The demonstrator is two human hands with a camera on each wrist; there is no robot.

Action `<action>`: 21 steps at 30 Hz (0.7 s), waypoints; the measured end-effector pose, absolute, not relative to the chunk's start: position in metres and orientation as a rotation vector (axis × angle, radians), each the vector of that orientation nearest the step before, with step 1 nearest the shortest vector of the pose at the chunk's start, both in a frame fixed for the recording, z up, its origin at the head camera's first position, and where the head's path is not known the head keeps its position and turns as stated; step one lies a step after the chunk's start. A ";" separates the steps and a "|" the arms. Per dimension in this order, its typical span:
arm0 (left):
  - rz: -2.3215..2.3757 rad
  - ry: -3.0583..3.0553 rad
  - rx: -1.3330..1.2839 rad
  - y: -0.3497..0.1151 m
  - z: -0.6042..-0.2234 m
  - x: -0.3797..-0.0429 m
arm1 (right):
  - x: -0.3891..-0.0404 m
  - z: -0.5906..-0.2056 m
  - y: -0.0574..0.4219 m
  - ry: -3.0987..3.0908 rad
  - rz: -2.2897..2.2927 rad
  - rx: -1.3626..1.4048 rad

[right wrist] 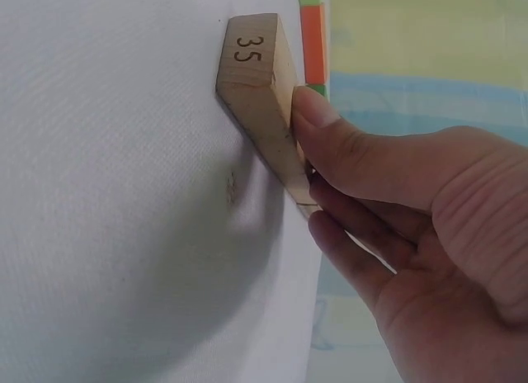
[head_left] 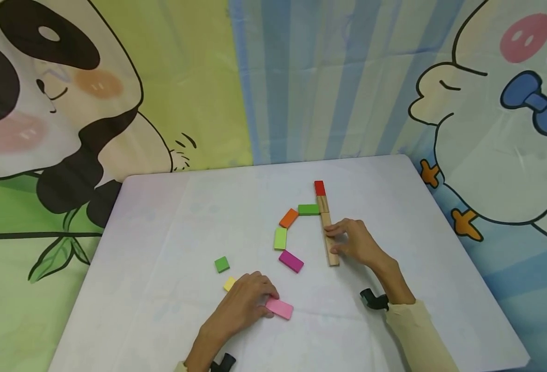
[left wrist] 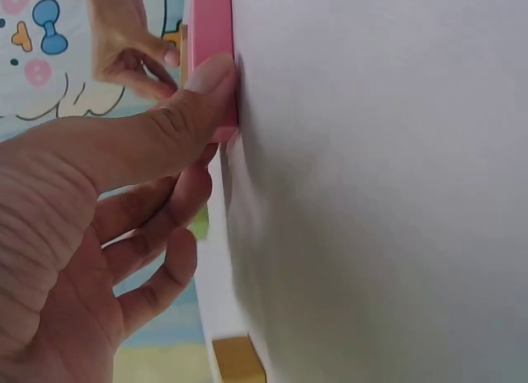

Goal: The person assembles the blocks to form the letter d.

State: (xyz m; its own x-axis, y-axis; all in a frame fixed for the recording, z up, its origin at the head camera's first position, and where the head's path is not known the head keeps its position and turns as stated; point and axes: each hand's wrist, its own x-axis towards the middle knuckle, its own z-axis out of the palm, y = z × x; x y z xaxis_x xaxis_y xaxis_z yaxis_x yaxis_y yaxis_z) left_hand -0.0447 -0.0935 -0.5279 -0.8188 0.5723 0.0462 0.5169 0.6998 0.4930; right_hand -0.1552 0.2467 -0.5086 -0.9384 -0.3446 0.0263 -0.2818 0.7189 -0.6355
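My left hand pinches a pink block between thumb and fingers, low over the white table; the left wrist view shows the thumb on its side. My right hand holds a plain wooden block with thumb and fingertips; its near end is marked 35 in the right wrist view. This block is the near end of a straight wooden row tipped by a red block. A green block touches the row's left side, followed by orange, lime and magenta blocks in a curve.
A small green block lies apart on the left. Near it a yellow block is partly hidden by the left hand. The white table ends at a cartoon-printed cloth backdrop.
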 end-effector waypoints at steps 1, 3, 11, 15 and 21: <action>0.749 2.795 0.920 -0.089 -0.528 -0.046 | -0.155 -0.508 0.247 2.828 -1.018 -0.516; 0.715 2.809 0.989 -0.079 -0.529 -0.049 | -0.154 -0.508 0.247 2.834 -1.013 -0.510; 0.545 2.894 1.215 -0.041 -0.532 -0.061 | -0.154 -0.508 0.246 2.828 -1.026 -0.510; 0.608 2.928 1.178 -0.038 -0.531 -0.061 | -0.154 -0.508 0.246 2.824 -1.029 -0.525; 0.677 2.943 1.149 -0.042 -0.533 -0.058 | -0.153 -0.508 0.246 2.835 -1.034 -0.539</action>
